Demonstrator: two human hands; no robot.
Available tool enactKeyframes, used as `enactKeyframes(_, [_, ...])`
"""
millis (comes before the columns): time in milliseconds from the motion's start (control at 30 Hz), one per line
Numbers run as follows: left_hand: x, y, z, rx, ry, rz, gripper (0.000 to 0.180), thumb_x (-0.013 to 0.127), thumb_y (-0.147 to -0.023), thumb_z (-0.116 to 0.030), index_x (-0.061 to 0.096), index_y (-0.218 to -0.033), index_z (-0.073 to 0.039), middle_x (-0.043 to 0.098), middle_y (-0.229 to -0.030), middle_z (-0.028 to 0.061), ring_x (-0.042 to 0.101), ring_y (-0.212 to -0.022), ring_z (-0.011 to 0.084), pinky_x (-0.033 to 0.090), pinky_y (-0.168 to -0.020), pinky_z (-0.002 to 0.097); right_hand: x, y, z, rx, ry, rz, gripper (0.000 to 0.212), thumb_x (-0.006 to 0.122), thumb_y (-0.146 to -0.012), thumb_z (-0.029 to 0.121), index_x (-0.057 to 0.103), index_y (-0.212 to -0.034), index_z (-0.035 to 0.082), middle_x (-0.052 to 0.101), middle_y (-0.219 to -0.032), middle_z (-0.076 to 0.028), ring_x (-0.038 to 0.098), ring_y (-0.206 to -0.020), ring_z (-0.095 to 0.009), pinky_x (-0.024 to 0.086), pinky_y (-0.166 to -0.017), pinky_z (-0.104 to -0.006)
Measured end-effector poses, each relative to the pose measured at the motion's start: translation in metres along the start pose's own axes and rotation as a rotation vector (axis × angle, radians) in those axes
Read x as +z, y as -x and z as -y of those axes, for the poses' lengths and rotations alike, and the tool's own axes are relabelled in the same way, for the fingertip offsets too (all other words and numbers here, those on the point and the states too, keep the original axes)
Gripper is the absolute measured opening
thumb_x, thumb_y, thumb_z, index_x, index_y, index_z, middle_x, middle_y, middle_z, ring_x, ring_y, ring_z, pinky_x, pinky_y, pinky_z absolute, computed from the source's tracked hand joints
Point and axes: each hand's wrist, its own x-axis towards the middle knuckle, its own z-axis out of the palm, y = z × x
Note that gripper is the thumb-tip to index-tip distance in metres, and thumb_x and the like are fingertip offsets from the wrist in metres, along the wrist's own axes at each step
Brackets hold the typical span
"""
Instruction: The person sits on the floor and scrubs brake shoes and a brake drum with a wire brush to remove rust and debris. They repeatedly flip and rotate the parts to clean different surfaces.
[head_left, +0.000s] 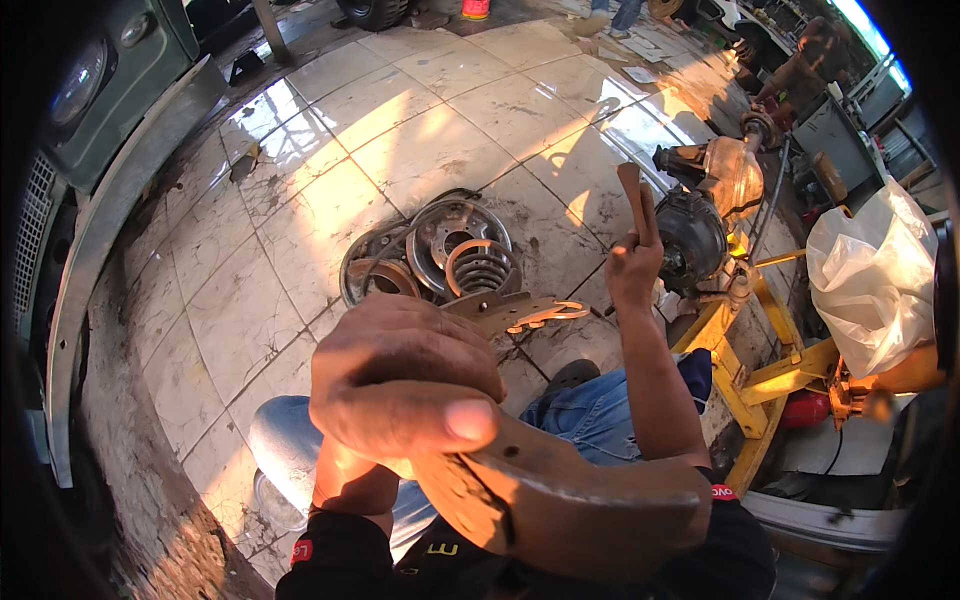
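Close to the camera, my left hand (pixel 400 370) is closed round a brown, rusty brake shoe (pixel 590 500), with the thumb along its near face. Beyond the fingers juts a flat metal piece (pixel 490 312) with holes and sunlit curved edges; whether it is part of the same shoe I cannot tell. Out to the right, my raised right hand (pixel 635 265) grips a narrow, flat brown piece (pixel 638 200) that points upward; its kind is unclear. On the floor past my left hand lie a round metal plate (pixel 440 235) and a coil spring (pixel 482 270).
At right, a yellow stand (pixel 740 390) is beside a rusty axle housing (pixel 730 180) with a dark round hub (pixel 690 240). A white plastic bag (pixel 870 270) hangs near it. A green vehicle front with a metal bumper (pixel 110 240) borders the left. Dirty tiles (pixel 300 220) cover the floor.
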Motion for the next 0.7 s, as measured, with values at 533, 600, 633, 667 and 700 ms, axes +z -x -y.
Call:
enactKeyframes(533, [0.005, -0.003, 0.001, 0.126, 0.006, -0.075, 0.029, 0.056, -0.092, -0.029, 0.053, -0.112, -0.009, 0.064, -0.077, 0.0187, 0.065, -0.061, 0.0279, 0.057, -0.054, 0.0425, 0.003, 0.000, 0.002, -0.065, 0.251, -0.009, 0.071, 0.043, -0.072, -0.002, 0.039, -0.143, 0.005, 0.059, -0.094, 0.002, 0.031, -0.058, -0.005, 0.032, -0.049, -0.0210])
enactKeyframes(600, [-0.001, -0.002, 0.003, 0.137, 0.039, -0.040, 0.030, 0.056, -0.092, -0.029, 0.051, -0.114, -0.010, 0.064, -0.080, 0.0199, 0.065, -0.064, 0.0297, 0.057, -0.055, 0.0432, 0.009, -0.003, 0.004, -0.059, 0.049, -0.016, 0.081, 0.044, -0.065, -0.005, 0.038, -0.144, 0.006, 0.061, -0.097, 0.004, 0.029, -0.056, -0.004, 0.029, -0.047, -0.0192])
enactKeyframes(633, [0.000, 0.004, -0.002, 0.115, 0.027, -0.054, 0.030, 0.055, -0.092, -0.029, 0.051, -0.115, -0.010, 0.064, -0.082, 0.0205, 0.065, -0.064, 0.0305, 0.057, -0.056, 0.0435, 0.014, 0.002, 0.002, 0.061, -0.102, 0.011, 0.080, 0.044, -0.065, -0.005, 0.038, -0.144, 0.006, 0.062, -0.098, 0.004, 0.029, -0.056, -0.004, 0.030, -0.047, -0.0190])
enactKeyframes(667, [0.000, 0.004, 0.000, 0.126, 0.042, -0.063, 0.030, 0.055, -0.092, -0.029, 0.051, -0.116, -0.010, 0.064, -0.082, 0.0210, 0.065, -0.065, 0.0312, 0.057, -0.056, 0.0441, 0.016, 0.006, 0.002, 0.182, -0.255, 0.037, 0.080, 0.045, -0.066, -0.005, 0.039, -0.144, 0.006, 0.062, -0.099, 0.004, 0.029, -0.056, -0.004, 0.030, -0.047, -0.0189])
enactKeyframes(700, [0.001, 0.002, 0.005, 0.144, 0.071, -0.070, 0.031, 0.055, -0.092, -0.028, 0.051, -0.117, -0.010, 0.064, -0.082, 0.0216, 0.065, -0.065, 0.0320, 0.056, -0.056, 0.0446, 0.010, 0.000, 0.005, 0.045, 0.034, 0.013, 0.081, 0.044, -0.065, -0.006, 0.039, -0.145, 0.007, 0.061, -0.113, 0.004, 0.029, -0.056, -0.003, 0.030, -0.048, -0.0182])
